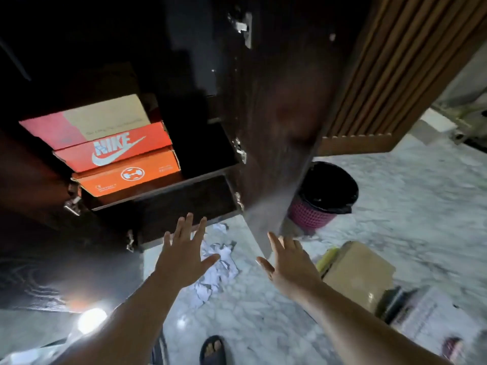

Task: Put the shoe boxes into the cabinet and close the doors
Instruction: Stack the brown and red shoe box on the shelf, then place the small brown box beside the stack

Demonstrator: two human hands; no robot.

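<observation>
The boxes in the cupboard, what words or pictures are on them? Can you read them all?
"NIKE", with a white swoosh under it: on the red box, the middle of the stack.
A round white logo on the orange box at the bottom; its small print is too blurred to read.
Faint writing on the tan lid on top: too blurred to read.
Nothing else readable.

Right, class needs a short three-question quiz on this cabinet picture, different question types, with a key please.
1. True or false: the Nike box lies on top of the orange box.
2. What does the left hand hold? A) a shoe box B) nothing C) crumpled paper
3. Fill in: beside the right door stands a pink bin lined with a ___ bag.

Key: 1 true. 2 B: both it and the right hand are empty, fingers spread. 3 black.
</observation>
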